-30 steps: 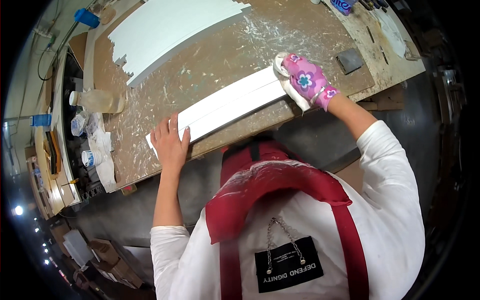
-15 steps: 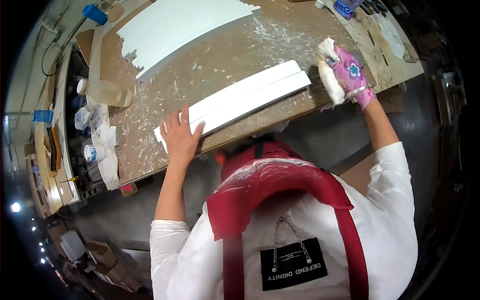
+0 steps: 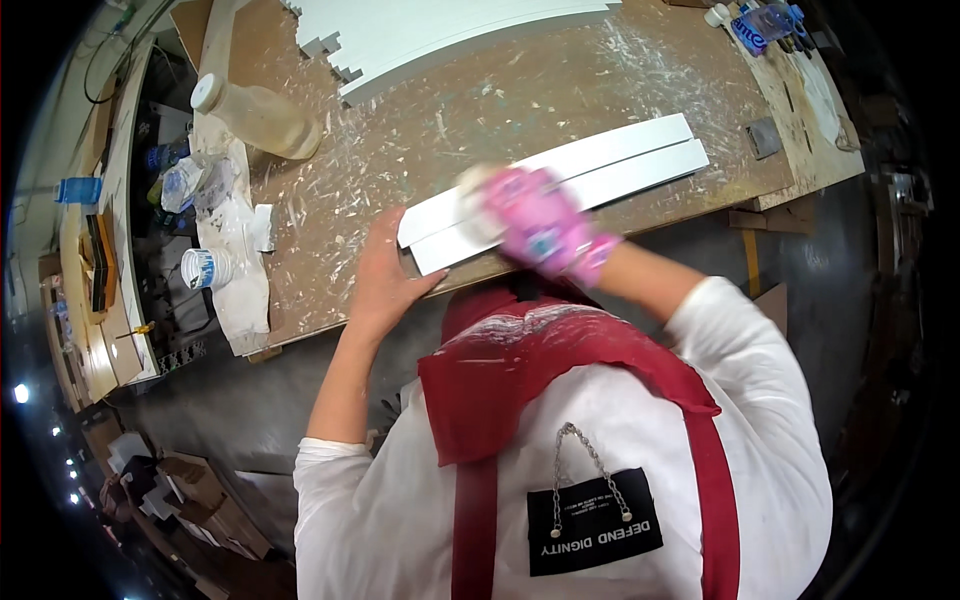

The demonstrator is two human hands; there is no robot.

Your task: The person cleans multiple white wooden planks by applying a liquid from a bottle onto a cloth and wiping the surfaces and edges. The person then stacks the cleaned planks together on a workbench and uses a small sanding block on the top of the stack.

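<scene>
Clutching blurred cloth (image 3: 479, 192), right hand (image 3: 537, 220) partly hides white strips (image 3: 640, 177) touching spread left hand (image 3: 382, 282).

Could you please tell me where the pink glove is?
In the head view's upper middle, the pink glove is on the right hand, partly over the white boards.

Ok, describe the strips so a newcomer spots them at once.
On the brown bench, look along the edge nearest the person. Two white strips lie side by side there, beneath the gloved right hand. Narrowness sets them apart from the wide, step-ended white batch beyond.
</scene>
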